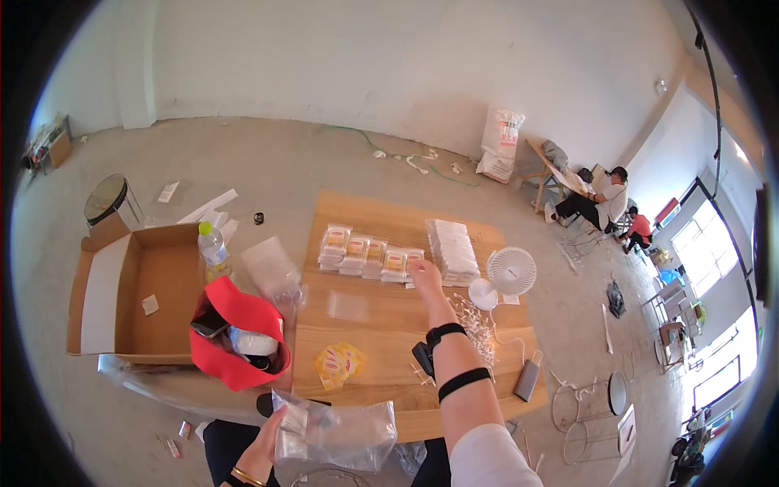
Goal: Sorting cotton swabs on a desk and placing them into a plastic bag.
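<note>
My left hand [264, 443] grips the edge of a clear plastic bag [357, 430] at the table's near edge. Several small white packets [294, 430] lie inside the bag, by my fingers. Stretched over the table, my right hand [425, 276] is at the right end of a row of clear packets with yellow-and-white labels [355, 253]. Its fingers are hidden behind the hand, so a hold cannot be made out. Beside that row stand stacked white packets [453, 252]. Loose cotton swabs [477, 325] are heaped by my right forearm, and yellow cards [337, 365] lie nearer me.
A small white fan [510, 271] and a grey power bank [528, 378] sit at the table's right side. To the left are a red bag [235, 365], an open cardboard box [166, 284] and a bottle [213, 247]. Two people [608, 199] sit far off at the right.
</note>
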A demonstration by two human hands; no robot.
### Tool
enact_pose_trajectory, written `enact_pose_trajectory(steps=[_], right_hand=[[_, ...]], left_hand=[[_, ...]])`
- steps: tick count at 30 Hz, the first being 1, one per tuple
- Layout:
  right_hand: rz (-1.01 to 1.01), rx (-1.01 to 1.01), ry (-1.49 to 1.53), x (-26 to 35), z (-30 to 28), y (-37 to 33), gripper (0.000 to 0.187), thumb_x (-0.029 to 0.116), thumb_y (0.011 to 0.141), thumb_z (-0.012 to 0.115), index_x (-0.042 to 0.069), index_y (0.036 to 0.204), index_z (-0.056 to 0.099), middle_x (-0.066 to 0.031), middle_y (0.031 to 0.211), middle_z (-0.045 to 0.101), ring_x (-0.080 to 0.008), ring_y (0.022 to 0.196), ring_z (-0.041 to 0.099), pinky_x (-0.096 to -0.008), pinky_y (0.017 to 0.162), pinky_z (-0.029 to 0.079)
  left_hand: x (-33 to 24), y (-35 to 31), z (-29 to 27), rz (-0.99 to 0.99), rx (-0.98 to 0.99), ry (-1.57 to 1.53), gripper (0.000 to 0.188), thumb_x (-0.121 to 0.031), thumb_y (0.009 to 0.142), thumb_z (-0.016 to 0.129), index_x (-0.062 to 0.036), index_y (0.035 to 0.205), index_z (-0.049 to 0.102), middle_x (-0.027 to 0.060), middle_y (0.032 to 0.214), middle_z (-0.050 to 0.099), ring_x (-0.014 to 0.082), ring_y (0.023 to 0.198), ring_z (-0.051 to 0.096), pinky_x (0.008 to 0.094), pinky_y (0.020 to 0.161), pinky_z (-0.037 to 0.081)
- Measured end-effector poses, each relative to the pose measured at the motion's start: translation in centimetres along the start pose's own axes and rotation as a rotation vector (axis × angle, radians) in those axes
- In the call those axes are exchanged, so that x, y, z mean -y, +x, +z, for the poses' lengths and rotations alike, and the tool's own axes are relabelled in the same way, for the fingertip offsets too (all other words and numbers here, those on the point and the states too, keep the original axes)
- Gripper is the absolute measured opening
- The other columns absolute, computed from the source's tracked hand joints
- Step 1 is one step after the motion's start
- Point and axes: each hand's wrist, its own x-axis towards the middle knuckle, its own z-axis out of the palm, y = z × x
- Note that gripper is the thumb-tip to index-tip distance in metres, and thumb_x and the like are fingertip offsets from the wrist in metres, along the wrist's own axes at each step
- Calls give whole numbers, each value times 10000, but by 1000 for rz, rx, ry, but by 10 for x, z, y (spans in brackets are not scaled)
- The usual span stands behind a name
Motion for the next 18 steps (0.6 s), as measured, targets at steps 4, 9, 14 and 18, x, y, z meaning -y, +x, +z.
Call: enact_pose_trajectory(steps=[4,9,14,18], right_hand=[[77,44,-280,16,28,13,573,498,800,734,14,1103,686,-191,1015,703,-357,1024,658,-435,897,512],[378,24,-481,58,49,0,753,536,734,776,24,1246,569,-225,1349,499,-401,1216,540,-465,994,484],[294,-85,-355,37,44,15,736,452,680,845,-1,1200,588,-243,1258,590,-361,1150,604,-442,962,510],[349,-9,-53,47,30,-1,636,391,692,848,-19,1130,635,-261,1182,650,-335,1071,657,-417,913,518]], left_hand=[[0,2,-8,-8,-63,95,635,-490,981,503,-73,1455,435,223,1373,565,365,1157,616,484,963,513],[1,-3,-13,-49,-9,39,632,-472,1010,473,-87,1501,371,162,1427,539,327,1192,603,442,971,514],[0,5,-7,-68,54,43,634,-469,1009,479,-94,1506,361,154,1437,530,325,1193,602,445,1003,499],[4,2,-14,-70,54,51,627,-472,1005,491,-103,1499,372,145,1436,532,323,1165,618,448,968,516]])
